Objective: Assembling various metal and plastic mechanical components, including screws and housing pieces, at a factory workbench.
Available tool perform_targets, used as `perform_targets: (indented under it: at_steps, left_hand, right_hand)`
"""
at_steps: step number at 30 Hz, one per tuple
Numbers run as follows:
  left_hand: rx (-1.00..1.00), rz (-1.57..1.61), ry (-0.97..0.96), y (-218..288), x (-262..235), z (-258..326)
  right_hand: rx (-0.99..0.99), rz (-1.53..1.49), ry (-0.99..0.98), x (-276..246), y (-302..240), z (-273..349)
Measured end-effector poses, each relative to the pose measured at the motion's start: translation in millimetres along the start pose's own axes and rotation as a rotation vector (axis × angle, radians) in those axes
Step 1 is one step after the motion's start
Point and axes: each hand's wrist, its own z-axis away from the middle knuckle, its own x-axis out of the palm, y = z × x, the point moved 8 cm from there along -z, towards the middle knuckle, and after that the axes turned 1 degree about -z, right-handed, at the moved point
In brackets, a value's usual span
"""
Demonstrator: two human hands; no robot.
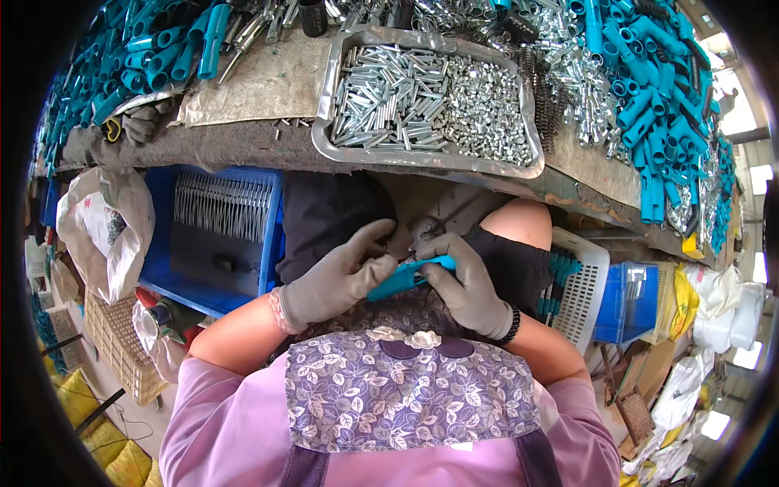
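Observation:
Over my lap, both gloved hands meet on one teal plastic handle-like piece (393,282), slim and tilted up toward the right. My left hand (341,280), in a grey knit glove, grips its lower left end between thumb and fingers. With bent fingers and thumb, my right hand (469,286) pinches the other end, whose tip sticks out near the index finger. A dark slot shows along the piece beside the right thumb. Whatever either hand may hold besides it is hidden. Beyond the hands, a metal tray (430,159) stands on the bench edge.
Metal pins (389,97) and small metal bits (483,109) fill the tray. Teal tubes are heaped at the bench's left (154,61) and right (653,93). Left of my legs sits a blue bin (191,295) with wire parts (223,203); a white basket (588,284) stands right.

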Motion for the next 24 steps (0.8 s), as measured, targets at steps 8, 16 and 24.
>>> perform_targets:
  at_steps: [8,16,24]
  left_hand:
    - [-0.114,0.529,-0.246,-23.9,23.2,7.7]
    - [-0.214,0.702,-0.153,-24.9,15.3,17.5]
    - [-0.144,0.625,-0.065,-4.2,9.1,18.6]
  right_hand:
    - [-0.568,0.61,0.019,0.1,-101.4,-45.9]
    - [-0.695,1.048,0.013,-12.6,-143.1,-144.8]
    - [-0.334,0.73,-0.074,-25.9,-125.3,-160.3]
